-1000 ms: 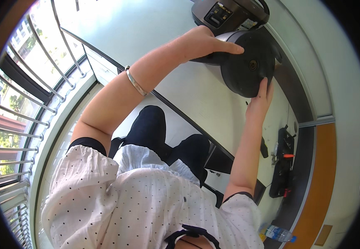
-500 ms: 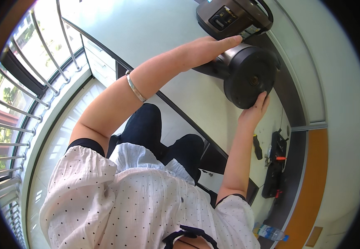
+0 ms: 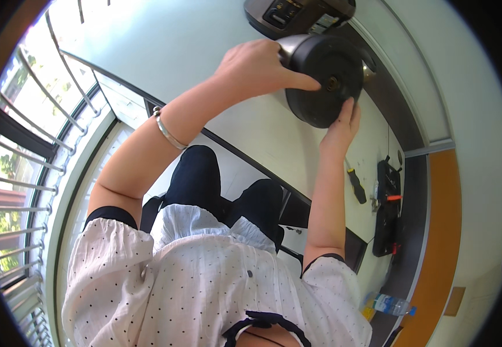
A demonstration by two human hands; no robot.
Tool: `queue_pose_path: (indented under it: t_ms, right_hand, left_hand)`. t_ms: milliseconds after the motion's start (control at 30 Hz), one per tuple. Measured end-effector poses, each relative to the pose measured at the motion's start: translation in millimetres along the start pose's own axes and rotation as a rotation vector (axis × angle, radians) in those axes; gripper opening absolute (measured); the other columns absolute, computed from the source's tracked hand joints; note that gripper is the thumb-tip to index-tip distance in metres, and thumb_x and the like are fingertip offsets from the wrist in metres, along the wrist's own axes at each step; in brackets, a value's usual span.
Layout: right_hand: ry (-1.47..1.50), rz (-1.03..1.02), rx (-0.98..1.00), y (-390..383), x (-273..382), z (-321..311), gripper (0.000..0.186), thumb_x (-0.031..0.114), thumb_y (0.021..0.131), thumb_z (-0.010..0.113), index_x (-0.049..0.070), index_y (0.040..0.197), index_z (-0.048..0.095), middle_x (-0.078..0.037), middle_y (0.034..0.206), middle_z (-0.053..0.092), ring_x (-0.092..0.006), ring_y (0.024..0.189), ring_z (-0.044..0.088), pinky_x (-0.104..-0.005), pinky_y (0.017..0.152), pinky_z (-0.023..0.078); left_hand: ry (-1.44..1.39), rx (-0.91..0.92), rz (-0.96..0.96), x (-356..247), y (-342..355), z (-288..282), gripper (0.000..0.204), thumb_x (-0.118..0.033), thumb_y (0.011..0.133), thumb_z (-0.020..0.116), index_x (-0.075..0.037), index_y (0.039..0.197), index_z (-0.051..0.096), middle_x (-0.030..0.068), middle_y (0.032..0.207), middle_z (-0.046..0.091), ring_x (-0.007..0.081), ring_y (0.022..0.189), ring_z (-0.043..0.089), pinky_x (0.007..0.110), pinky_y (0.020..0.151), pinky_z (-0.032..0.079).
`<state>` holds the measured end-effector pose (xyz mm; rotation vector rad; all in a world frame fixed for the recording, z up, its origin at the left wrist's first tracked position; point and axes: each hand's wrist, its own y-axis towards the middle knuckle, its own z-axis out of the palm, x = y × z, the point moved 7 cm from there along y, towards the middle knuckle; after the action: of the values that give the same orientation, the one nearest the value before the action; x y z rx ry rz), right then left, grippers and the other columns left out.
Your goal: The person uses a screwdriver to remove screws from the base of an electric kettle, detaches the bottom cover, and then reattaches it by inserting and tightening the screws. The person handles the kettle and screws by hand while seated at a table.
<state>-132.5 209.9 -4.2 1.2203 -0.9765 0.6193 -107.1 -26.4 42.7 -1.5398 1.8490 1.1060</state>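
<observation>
An electric kettle (image 3: 326, 84) is held up above the far part of the white table (image 3: 285, 150), tilted so that its round black underside is turned toward the wearer and its metal spout is pointed to the right. Its left side is gripped by the left hand (image 3: 259, 69), the thumb being laid across the underside; the other fingers are mostly hidden. The near rim is touched by the fingers of the right hand (image 3: 341, 130), but how far that hand is closed cannot be told. Just beyond the kettle, a brown rice cooker (image 3: 303, 17) is partly cut off by the frame. A black-and-yellow screwdriver (image 3: 356, 186) is seen lying right of the right forearm, with an open black tool case (image 3: 386, 222) placed farther right. Nearer, at the right, a clear plastic bottle (image 3: 390, 305) with a blue cap is seen on its side.
</observation>
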Motion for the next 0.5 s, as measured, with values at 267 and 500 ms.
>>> queue_pose_path:
  t_ms: [267, 500]
  right_hand:
    - [0.418, 0.179, 0.275, -2, 5, 10, 0.055, 0.042, 0.099, 0.037, 0.001, 0.136, 0.039, -0.01, 0.127, 0.052, -0.0177, 0.114, 0.051, -0.033, 0.097, 0.039]
    - [0.598, 0.265, 0.352, -12, 9, 14, 0.07, 0.05, 0.096, 0.039, -0.003, 0.141, 0.028, -0.015, 0.143, 0.038, -0.0264, 0.131, 0.039, -0.04, 0.096, 0.044]
  left_hand:
    - [-0.375, 0.181, 0.006, 2, 24, -13, 0.05, -0.039, 0.071, 0.074, 0.004, 0.095, 0.069, 0.0122, 0.083, 0.068, 0.0207, 0.076, 0.067, 0.024, 0.077, 0.05]
    - [-0.369, 0.171, -0.099, 19, 52, -35, 0.037, -0.033, 0.073, 0.069, 0.002, 0.083, 0.069, 0.0074, 0.072, 0.065, 0.0146, 0.064, 0.056, 0.024, 0.063, 0.042]
